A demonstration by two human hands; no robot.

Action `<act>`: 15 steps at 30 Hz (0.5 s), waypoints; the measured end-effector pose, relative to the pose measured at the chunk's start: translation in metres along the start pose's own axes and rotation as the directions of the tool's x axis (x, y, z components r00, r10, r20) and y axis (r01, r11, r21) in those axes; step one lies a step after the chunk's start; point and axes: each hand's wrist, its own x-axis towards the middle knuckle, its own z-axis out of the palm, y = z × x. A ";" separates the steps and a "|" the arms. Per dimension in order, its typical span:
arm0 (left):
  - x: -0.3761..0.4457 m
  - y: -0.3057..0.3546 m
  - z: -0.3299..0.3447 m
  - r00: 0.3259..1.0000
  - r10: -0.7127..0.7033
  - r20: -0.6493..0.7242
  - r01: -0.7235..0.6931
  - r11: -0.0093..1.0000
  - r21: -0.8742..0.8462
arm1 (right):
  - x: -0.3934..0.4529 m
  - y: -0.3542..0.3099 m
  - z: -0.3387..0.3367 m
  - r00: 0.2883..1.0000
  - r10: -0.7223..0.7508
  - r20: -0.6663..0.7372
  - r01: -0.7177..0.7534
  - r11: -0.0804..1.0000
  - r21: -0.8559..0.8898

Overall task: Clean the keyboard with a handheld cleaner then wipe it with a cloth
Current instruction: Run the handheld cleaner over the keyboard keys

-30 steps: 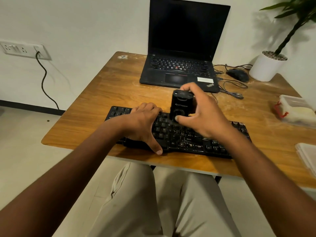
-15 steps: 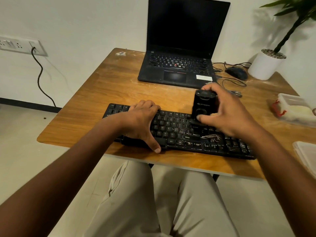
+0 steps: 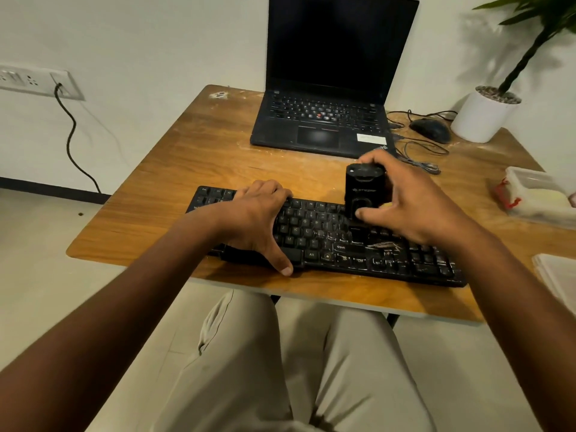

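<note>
- Keyboard (image 3: pixel 327 241): black, full-size, lying flat near the front edge of a wooden table (image 3: pixel 193 169), seen from the head camera looking down. Pale dust or scratches show on its keys right of centre. Everything below is placed relative to this keyboard.
- Left hand (image 3: pixel 258 213): rests on the keyboard's left part, palm down, fingers curled over the far edge and thumb stretched to the near edge, holding the keyboard in place.
- Handheld cleaner (image 3: pixel 363 191): a small black cylinder standing upright on the keys toward the keyboard's right part, near its far edge.
- Right hand (image 3: pixel 408 201): grips the cleaner from the right, fingers wrapped behind its top and thumb pressed on its lower front.
- Laptop (image 3: pixel 327 88): black, open, screen dark, on the table beyond the keyboard.
- Mouse (image 3: pixel 431 129): black, with loose cables, beyond the keyboard and right of the laptop.
- Plant pot (image 3: pixel 480 116): white, holding a green plant, at the far right corner behind the keyboard.
- Plastic container (image 3: pixel 536 201): clear with red clips, on the table to the keyboard's right.
- Wall socket (image 3: pixel 34 81): far left of the keyboard, on the white wall, with a black cord hanging from it.
- Person's legs in beige trousers (image 3: pixel 280 369): below the table edge, nearer than the keyboard.
</note>
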 end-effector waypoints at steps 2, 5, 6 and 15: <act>-0.001 0.001 0.000 1.000 -0.003 0.003 0.003 1.000 0.002 | 0.007 -0.010 0.014 0.999 -0.023 -0.049 0.028 0.995 0.097; -0.001 0.001 0.000 1.000 -0.008 0.003 0.008 1.000 0.007 | 0.016 -0.018 0.045 0.996 -0.070 -0.052 0.080 0.975 0.208; 0.000 0.001 0.000 1.000 -0.010 0.005 0.010 1.000 0.006 | 0.017 -0.016 0.050 0.996 -0.074 -0.046 0.082 0.974 0.211; 0.001 -0.001 0.001 1.000 -0.001 -0.004 0.001 1.000 0.014 | -0.001 0.004 -0.005 0.998 0.016 0.066 -0.009 0.996 -0.094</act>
